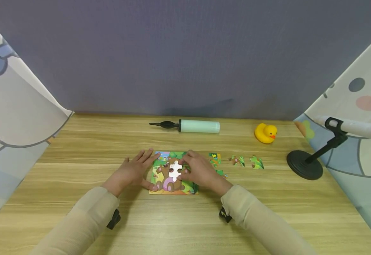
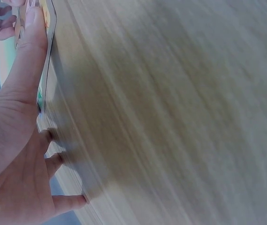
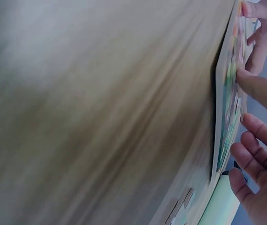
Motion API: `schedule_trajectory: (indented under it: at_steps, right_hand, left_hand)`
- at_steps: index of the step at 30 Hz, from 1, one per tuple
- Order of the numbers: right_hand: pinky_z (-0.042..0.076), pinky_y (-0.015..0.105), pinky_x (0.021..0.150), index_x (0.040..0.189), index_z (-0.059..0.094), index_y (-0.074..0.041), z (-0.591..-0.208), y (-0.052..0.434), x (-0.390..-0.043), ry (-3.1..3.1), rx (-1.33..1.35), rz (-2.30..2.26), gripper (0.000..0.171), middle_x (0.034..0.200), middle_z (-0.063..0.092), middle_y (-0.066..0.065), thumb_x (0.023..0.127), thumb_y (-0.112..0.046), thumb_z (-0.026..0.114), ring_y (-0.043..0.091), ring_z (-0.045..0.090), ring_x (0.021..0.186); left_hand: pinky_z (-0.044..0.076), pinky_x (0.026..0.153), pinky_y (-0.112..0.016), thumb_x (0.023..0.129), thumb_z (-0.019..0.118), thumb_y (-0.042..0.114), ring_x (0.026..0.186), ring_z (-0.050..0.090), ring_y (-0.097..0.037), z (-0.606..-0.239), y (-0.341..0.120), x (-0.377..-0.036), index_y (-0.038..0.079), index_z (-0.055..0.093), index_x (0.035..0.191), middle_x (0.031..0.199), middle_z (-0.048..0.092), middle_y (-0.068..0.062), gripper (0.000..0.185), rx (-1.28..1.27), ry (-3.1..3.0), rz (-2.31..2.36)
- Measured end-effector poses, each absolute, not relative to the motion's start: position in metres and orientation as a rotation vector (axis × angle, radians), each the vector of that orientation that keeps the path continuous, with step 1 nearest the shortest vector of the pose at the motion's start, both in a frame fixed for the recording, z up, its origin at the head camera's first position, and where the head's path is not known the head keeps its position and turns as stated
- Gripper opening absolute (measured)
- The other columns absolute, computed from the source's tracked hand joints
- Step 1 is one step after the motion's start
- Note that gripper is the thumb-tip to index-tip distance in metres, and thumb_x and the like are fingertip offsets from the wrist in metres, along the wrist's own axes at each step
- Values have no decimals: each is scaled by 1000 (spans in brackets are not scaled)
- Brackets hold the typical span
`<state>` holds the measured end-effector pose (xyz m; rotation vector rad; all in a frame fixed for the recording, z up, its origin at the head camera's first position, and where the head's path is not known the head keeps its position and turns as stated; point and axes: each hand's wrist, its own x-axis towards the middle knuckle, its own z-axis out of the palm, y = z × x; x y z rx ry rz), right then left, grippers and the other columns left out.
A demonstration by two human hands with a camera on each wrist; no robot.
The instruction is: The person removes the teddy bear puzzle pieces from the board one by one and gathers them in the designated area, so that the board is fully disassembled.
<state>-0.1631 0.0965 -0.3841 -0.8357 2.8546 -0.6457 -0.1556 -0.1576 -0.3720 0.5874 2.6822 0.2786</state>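
Note:
A bear jigsaw puzzle lies on the table, with a white piece-shaped patch in its middle. My left hand is spread over its left side, the fingers near the upper left corner and the thumb pressing the lower left edge. In the left wrist view, that thumb lies along the border while other fingertips touch the wood. My right hand reaches over the puzzle's right half. Its thumb and index finger pinch a brown puzzle piece just right of the white patch, partly hidden by the fingers.
Loose puzzle pieces lie right of the puzzle, some partly behind my right hand. Behind the puzzle is a pale green hand pump. A yellow rubber duck sits at the back right, near a black round-based stand.

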Motion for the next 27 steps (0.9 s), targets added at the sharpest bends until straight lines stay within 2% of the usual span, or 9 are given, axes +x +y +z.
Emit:
schedule_trajectory:
  at_steps: [5, 12, 21, 27]
  right_hand:
    - [53, 43, 86, 113, 73, -13, -383, 98, -162, 2892, -885, -589, 41, 118, 63, 4, 83, -38, 86, 21, 63, 92]
    - [54, 42, 83, 115, 74, -14, -385, 99, -163, 2900, -883, -577, 42, 112, 66, 3, 83, -38, 85, 16, 60, 82]
    - [54, 38, 78, 114, 76, -16, -386, 98, -163, 2948, -880, -562, 41, 113, 67, 2, 82, -39, 86, 16, 64, 85]
    - [50, 29, 63, 117, 75, -17, -384, 100, -164, 2985, -826, -558, 44, 113, 65, 0, 82, -42, 85, 10, 57, 69]
  left_hand:
    - [19, 109, -79, 72, 81, 63, 152, 12, -46, -373, -158, -156, 12, 19, 163, 169, 10, -20, 122, 592, 2687, 277]
    - [18, 109, -79, 72, 82, 62, 152, 12, -46, -374, -158, -156, 12, 19, 163, 169, 9, -20, 122, 589, 2687, 284]
    - [19, 109, -79, 72, 82, 62, 152, 12, -47, -373, -158, -157, 12, 19, 163, 169, 9, -20, 121, 595, 2686, 272]
    - [18, 108, -80, 72, 81, 63, 152, 11, -47, -375, -159, -158, 12, 18, 164, 169, 8, -20, 122, 597, 2683, 279]
